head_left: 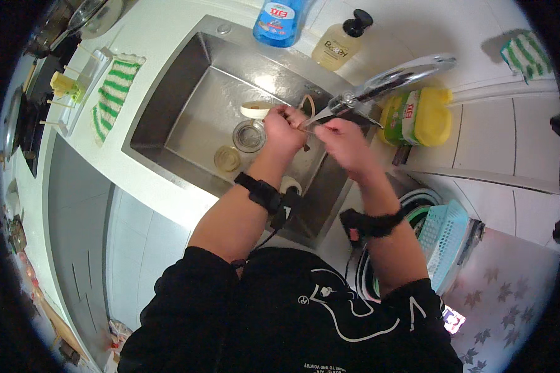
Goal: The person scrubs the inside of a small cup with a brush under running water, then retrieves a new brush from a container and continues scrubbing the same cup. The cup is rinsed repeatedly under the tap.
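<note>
Both my hands are over the steel sink (186,133), close under the chrome faucet (379,82), where water appears to run. My left hand (285,130) is closed, with curled fingers. My right hand (345,146) is pinched just to its right. A thin, brownish strip shows between them, too small to name. Beside my left knuckles is a curved white piece (255,110); whether it touches the hand I cannot tell. Below that, a clear glass jar (249,136) and a small yellowish glass cup (227,159) stand on the sink floor. My left forearm partly hides a round, pale object (290,184).
Behind the sink stand a blue detergent bottle (277,23) and a pump bottle (338,46). A yellow-green jug (417,117) is right of the faucet. Left lies a green-striped cloth (117,93). A light-blue basket (440,239) is at lower right.
</note>
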A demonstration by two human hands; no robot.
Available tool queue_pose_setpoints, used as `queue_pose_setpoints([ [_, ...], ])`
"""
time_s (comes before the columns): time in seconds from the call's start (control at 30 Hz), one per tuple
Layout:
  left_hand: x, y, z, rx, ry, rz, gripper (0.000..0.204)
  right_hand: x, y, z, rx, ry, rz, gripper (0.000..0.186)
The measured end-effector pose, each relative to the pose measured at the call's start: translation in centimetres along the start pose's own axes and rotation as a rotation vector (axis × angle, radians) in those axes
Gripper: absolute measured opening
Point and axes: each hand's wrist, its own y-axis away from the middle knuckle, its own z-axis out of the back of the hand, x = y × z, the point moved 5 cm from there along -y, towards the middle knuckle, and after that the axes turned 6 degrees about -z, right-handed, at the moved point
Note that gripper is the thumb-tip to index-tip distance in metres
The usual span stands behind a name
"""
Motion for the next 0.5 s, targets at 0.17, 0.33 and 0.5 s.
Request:
queue_pose_setpoints([
  [0.17,-0.3,-0.3,0.2,0.047,0.023,0.008,0.024,-2.2,-0.1,-0.1,-0.054,-0.081,-0.174,0.023],
  [0.33,-0.3,-0.1,0.2,0.02,-0.021,-0.017,0.024,-1.0,-0.8,-0.5,-0.105,0.057,0.11,0.028],
  [0.5,-0.8,0.3,-0.4,0.074,-0.025,-0.052,0.021,-0.9,-0.5,0.4,-0.219,0.228,0.127,0.021],
])
